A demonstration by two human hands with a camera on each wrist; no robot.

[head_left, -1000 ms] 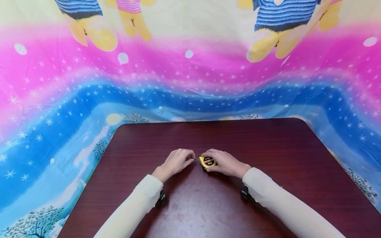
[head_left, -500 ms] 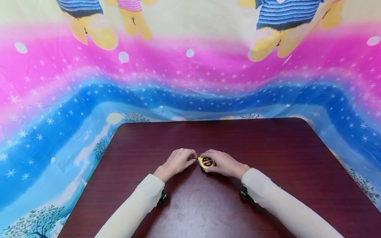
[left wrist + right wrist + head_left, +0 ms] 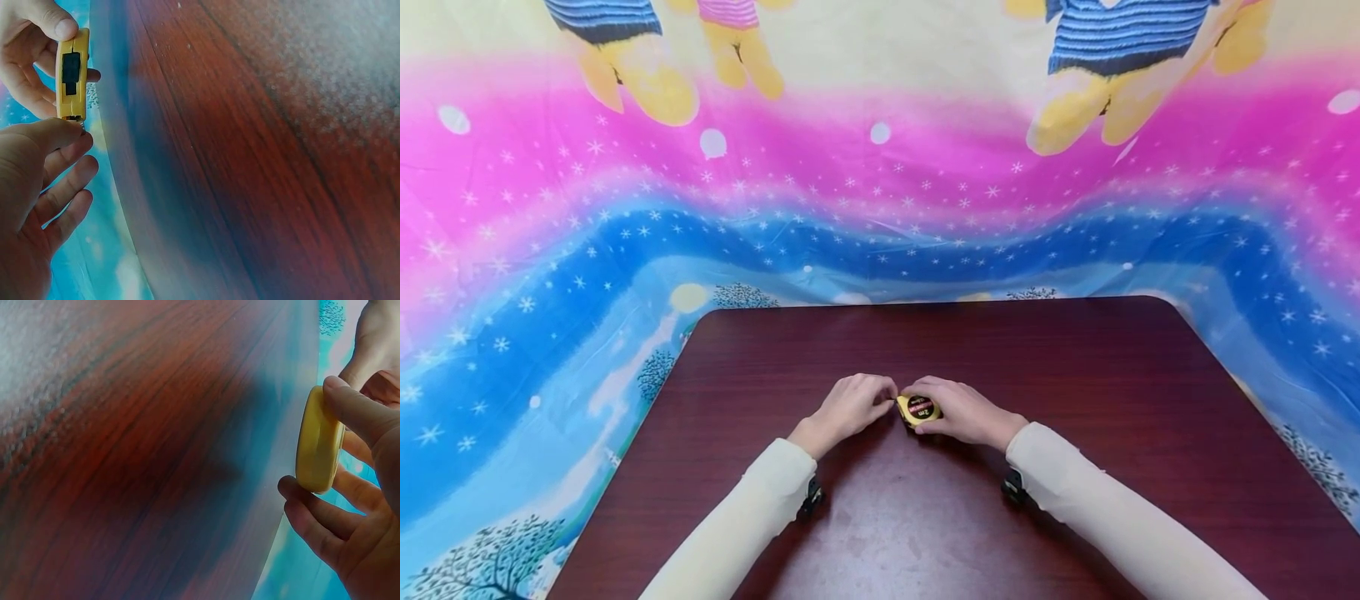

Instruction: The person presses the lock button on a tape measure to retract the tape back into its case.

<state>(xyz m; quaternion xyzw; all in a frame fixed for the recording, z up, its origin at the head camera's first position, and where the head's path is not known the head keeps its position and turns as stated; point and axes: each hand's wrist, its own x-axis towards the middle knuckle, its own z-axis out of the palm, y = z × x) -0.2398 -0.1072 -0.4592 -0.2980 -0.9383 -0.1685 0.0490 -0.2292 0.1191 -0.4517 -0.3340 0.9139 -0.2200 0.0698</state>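
Note:
A yellow tape measure [image 3: 919, 409] with a dark round label is held near the middle of the table. My right hand [image 3: 973, 412] grips its case, thumb on one side and fingers on the other. At the case's mouth, my left hand [image 3: 852, 406] pinches the end of the tape between thumb and index finger. The left wrist view shows a black slider on the yellow case [image 3: 82, 94], with the left thumb right against the mouth. Hardly any blade is visible there. In the right wrist view the case's smooth back [image 3: 319, 447] faces the camera.
A dark red wood-grain table [image 3: 880, 533] with rounded far corners lies under both hands. Behind it and along its sides hangs a colourful printed cloth [image 3: 880, 183]. Each wrist carries a small black device under a pale sleeve [image 3: 1067, 483].
The tape measure case has moved slightly left with my right hand, up to the left fingertips. The short stretch of blade seen between them earlier has gone from sight.

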